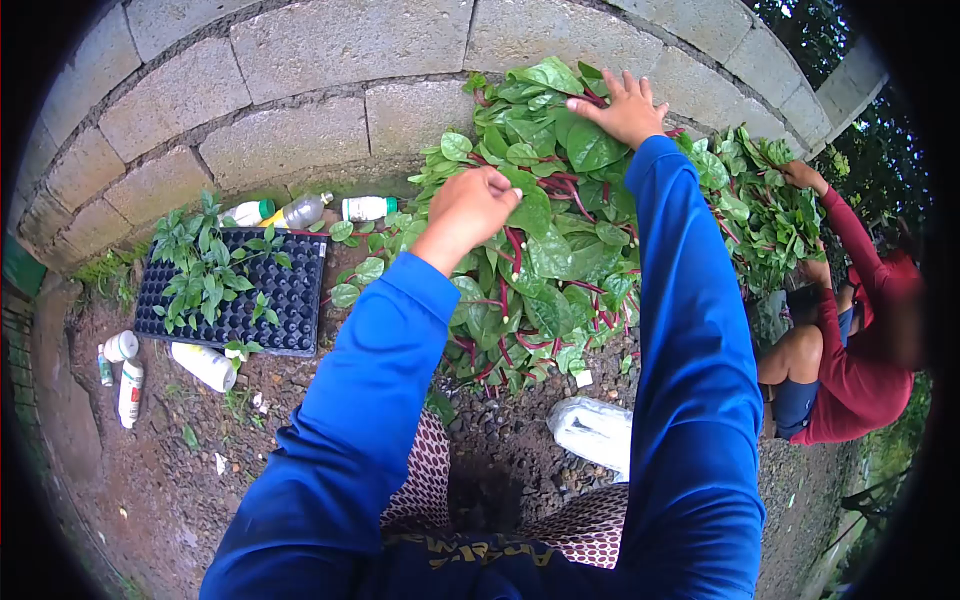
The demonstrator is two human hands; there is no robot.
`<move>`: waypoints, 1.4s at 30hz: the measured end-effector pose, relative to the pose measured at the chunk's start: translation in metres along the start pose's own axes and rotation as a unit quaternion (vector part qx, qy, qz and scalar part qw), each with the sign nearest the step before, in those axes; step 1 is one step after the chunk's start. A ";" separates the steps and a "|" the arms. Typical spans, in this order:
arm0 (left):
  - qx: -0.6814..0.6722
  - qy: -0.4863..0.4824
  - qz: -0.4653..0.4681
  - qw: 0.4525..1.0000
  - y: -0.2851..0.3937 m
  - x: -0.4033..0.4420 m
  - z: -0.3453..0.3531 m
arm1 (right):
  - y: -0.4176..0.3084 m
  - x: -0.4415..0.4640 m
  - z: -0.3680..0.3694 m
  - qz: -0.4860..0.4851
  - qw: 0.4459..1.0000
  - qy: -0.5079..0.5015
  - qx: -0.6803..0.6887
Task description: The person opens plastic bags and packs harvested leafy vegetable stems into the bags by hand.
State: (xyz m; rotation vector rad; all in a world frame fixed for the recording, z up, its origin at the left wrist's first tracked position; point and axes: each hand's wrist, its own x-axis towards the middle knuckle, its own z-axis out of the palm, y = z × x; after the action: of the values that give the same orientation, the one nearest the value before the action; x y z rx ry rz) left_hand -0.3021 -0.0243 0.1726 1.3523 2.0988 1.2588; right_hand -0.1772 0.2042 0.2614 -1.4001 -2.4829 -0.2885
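Observation:
A large heap of leafy greens with thick red-purple stems, looking like Malabar spinach [595, 255], lies on the ground against the block wall. Over its left side is my left hand [467, 215], fingers pinched together beside a broad green leaf [533, 208]. Whatever sits between those fingertips is too small to make out. At the back of the heap, my right hand [625, 110] rests on the leaves with its fingers spread and nothing gripped. Several cut stem ends point towards me along the heap's front.
A black seedling tray [300, 300] with young plants stands left, with bottles [303, 211] around it. A clear plastic-wrapped bundle [595, 432] lies near my knees. At right a crouching person in a red top [850, 370] handles more greens. The concrete block wall [350, 50] runs behind.

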 end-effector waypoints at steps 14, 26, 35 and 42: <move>-0.245 -0.035 -0.193 0.949 -0.018 0.167 0.091 | 0.099 0.094 0.043 0.059 0.933 -0.212 0.285; -0.428 -0.002 -0.082 0.900 -0.047 0.130 0.117 | 0.061 -0.013 0.040 -0.043 0.930 -0.146 0.334; -0.589 -0.041 0.007 0.807 -0.014 0.022 0.070 | 0.011 -0.139 -0.042 -0.064 0.930 0.090 0.351; -0.020 -0.022 0.038 0.999 -0.048 0.002 0.067 | 0.019 -0.191 0.020 -0.043 0.966 0.041 0.252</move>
State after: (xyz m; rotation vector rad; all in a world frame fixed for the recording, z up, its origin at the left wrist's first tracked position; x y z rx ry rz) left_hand -0.2846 0.0035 0.0967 1.4425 1.9998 1.2810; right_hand -0.0692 0.0663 0.1792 -1.0469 -2.3234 0.2511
